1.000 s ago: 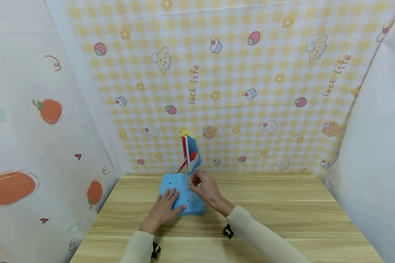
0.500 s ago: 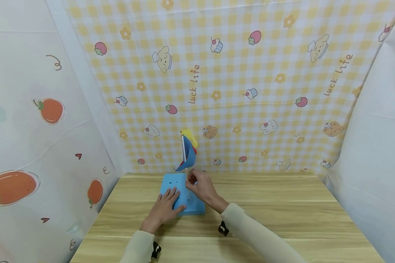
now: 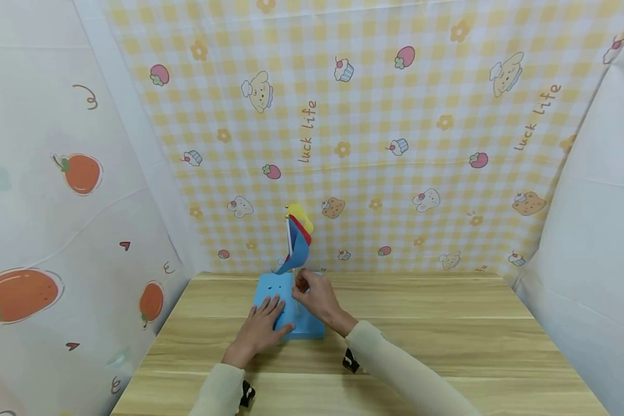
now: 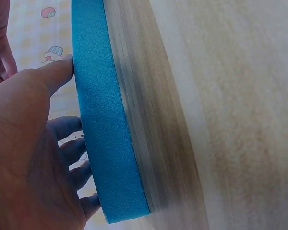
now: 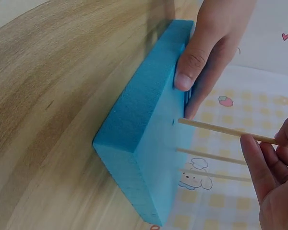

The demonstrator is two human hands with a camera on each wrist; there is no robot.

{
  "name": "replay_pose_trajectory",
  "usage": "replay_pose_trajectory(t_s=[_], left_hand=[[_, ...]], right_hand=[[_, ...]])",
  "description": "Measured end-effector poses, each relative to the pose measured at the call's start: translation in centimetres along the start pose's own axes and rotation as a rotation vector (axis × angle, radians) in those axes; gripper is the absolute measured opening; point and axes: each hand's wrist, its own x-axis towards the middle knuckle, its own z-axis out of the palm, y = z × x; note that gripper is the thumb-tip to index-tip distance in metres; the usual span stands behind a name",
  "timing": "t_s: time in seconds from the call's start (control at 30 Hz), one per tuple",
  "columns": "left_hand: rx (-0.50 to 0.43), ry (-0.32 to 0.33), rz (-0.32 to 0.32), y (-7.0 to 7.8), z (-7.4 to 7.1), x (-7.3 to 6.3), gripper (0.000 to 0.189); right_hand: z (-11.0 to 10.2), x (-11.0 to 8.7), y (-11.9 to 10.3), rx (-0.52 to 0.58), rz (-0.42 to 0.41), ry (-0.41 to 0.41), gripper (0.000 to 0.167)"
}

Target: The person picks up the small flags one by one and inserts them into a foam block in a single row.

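Observation:
A blue foam block [image 3: 307, 329] with small holes lies on the table. My left hand [image 3: 260, 330] rests on it with fingers spread, thumb near its front edge. My right hand [image 3: 316, 294] pinches the thin wooden stick [image 5: 213, 128] of a small blue flag [image 3: 300, 249]. In the right wrist view, that stick's lower end is close to a hole in the block's top; whether it touches is hard to tell. Two more sticks rise from the block behind it. A red flag [image 3: 305, 232] and a yellow flag [image 3: 297, 212] show partly behind the blue one.
The block sits on a wood-grain table [image 3: 421, 329] near its back edge. A yellow checked cloth [image 3: 385, 115] hangs behind. White cloths stand at the left [image 3: 41, 219] and right [image 3: 587, 231].
My right hand has moved slightly left with the blue flag, which now overlaps the red one differently. More of the yellow flag shows. My left hand has stayed on the block.

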Motion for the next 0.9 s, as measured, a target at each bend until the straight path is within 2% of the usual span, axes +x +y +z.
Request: replay_pose_trajectory(t_s=[0.5, 0.9], left_hand=[[0.004, -0.003, -0.002, 0.2, -0.3, -0.1, 0.078], [0.005, 0.006, 0.007, 0.1, -0.2, -0.1, 0.078]], right_hand=[[0.5, -0.1, 0.6, 0.005, -0.014, -0.001, 0.012], [0.9, -0.8, 1.1, 0.021, 0.034, -0.04, 0.012]])
